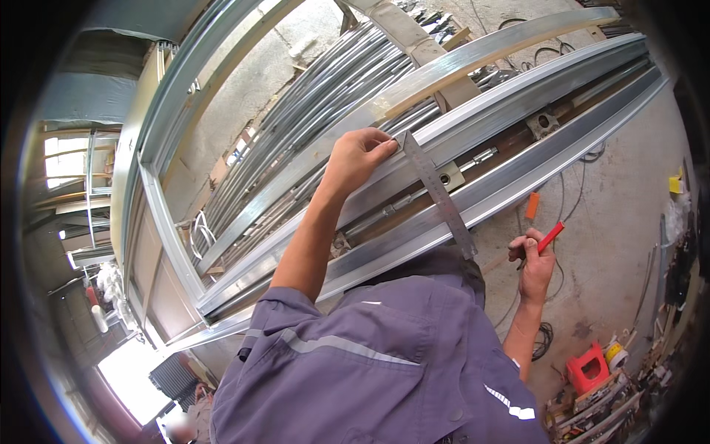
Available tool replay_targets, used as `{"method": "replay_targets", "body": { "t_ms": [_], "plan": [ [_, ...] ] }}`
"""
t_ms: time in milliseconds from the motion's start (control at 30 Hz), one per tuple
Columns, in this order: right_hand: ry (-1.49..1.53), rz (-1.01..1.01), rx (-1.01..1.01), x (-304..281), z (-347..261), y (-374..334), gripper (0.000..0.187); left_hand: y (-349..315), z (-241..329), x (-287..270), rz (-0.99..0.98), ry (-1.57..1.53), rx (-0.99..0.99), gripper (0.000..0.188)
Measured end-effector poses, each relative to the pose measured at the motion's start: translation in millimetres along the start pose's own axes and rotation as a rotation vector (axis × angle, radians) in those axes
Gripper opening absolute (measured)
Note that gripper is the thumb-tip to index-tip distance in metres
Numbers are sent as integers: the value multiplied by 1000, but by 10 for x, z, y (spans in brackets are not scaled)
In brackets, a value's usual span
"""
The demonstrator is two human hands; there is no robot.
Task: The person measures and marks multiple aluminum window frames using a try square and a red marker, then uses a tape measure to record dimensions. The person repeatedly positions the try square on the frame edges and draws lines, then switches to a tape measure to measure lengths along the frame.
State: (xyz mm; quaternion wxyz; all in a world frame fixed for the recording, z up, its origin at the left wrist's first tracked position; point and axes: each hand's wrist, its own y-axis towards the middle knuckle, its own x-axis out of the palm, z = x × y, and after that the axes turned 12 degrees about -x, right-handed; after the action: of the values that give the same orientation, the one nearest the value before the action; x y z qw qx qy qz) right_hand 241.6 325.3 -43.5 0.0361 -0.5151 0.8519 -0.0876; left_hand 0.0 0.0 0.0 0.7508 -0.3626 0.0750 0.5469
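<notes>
My left hand point(361, 159) pinches the corner end of a metal framing square point(436, 189) between thumb and fingers. The square's long arm lies across two parallel metal profiles, the far one point(488, 103) and the near one point(510, 189), its free end reaching past the near edge by my body. Between these profiles run a threaded rod point(481, 157) and a metal block point(449, 176) with a round hole. Off to the right, clear of the metal, my right hand point(535, 259) is closed on a red flat pencil point(551, 236), which points up and to the right.
Many long metal bars point(325, 96) lie beyond the profiles. A wide flat metal bar point(444, 66) crosses above them. Cables point(560, 274) and an orange object point(532, 206) are at the right on the concrete floor. Lower right stands a red plastic stand point(588, 368) among scrap lengths.
</notes>
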Motion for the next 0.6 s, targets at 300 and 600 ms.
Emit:
{"method": "replay_targets", "body": {
  "t_ms": [300,600],
  "plan": [
    [13,-68,-163,232,-359,622,27,8,-21,38,58,-50,-6,23],
    [159,-388,-236,460,-517,1514,51,-43,-60,83,95,-74,-27,25]
  ]
}}
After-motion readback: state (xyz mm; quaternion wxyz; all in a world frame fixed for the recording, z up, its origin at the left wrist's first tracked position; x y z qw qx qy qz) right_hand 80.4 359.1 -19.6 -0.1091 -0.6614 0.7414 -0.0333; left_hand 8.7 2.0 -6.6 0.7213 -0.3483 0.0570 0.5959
